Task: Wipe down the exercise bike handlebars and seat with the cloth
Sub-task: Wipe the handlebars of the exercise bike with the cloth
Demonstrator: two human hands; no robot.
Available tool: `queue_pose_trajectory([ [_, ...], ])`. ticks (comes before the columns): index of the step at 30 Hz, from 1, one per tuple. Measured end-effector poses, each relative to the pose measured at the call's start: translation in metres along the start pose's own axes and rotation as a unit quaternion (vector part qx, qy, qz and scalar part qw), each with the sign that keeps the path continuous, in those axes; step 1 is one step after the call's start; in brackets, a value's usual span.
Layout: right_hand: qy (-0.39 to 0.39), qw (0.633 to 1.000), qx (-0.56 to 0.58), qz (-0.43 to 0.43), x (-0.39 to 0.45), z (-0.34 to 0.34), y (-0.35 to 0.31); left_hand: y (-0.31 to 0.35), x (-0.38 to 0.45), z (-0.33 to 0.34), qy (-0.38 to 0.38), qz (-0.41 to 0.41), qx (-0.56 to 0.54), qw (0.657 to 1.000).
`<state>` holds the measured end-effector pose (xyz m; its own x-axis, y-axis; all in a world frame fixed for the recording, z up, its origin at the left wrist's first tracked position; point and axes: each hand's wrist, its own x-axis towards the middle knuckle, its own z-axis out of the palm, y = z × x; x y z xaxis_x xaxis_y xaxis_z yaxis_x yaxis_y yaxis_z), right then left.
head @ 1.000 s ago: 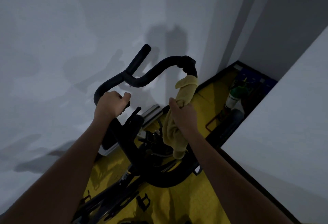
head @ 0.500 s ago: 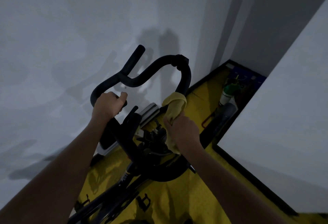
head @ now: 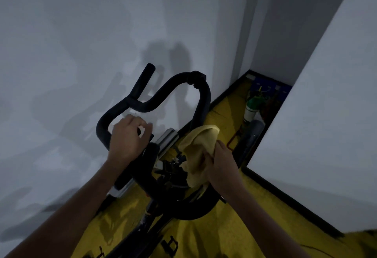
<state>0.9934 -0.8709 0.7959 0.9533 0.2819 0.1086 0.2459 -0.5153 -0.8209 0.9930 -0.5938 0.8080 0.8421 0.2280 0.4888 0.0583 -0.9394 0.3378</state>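
1. At the near end of the black curved tubular handlebars [head: 155, 102], on their right-side bar, the right hand [head: 221, 166] grips a bunched yellow cloth [head: 199, 151] and holds it wrapped against the tube.
2. On the left-side bar of the same handlebars, the left hand [head: 128, 139] is curled around the grip, apparently steadying the black exercise bike [head: 163, 200].
3. Beyond the handlebars, in the corner by the grey wall [head: 81, 43], a green and white bottle [head: 252, 108] stands on the yellow floor [head: 224, 237].
4. Judging progress: the cloth sits low on the right bar, so handlebar wiping appears under way; whether the left bar and upright horn are done cannot be told.
5. The seat is out of view and presumably remains to be wiped.
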Motion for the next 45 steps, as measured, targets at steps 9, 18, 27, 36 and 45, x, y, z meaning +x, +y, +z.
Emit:
queue_pose_trajectory([
  [9,0.152,0.977,0.143,0.035,0.007,-0.008,-0.037,0.083,0.024,0.012,-0.088,-0.034,-0.224,0.97],
  [18,0.185,0.975,0.122,0.003,0.022,-0.026,-0.06,0.127,0.02,0.023,-0.265,0.138,-0.208,0.931],
  [27,0.33,0.942,0.046,0.041,0.014,-0.061,-0.047,0.148,0.038,-0.017,-0.253,-0.025,-0.491,0.833],
  [36,0.374,0.906,0.004,0.199,0.025,-0.056,0.011,0.186,0.052,0.017,-0.191,0.07,-0.404,0.892],
  [45,0.28,0.907,0.23,0.214,0.032,-0.013,0.034,0.14,0.039,0.032,-0.106,0.068,-0.255,0.959],
])
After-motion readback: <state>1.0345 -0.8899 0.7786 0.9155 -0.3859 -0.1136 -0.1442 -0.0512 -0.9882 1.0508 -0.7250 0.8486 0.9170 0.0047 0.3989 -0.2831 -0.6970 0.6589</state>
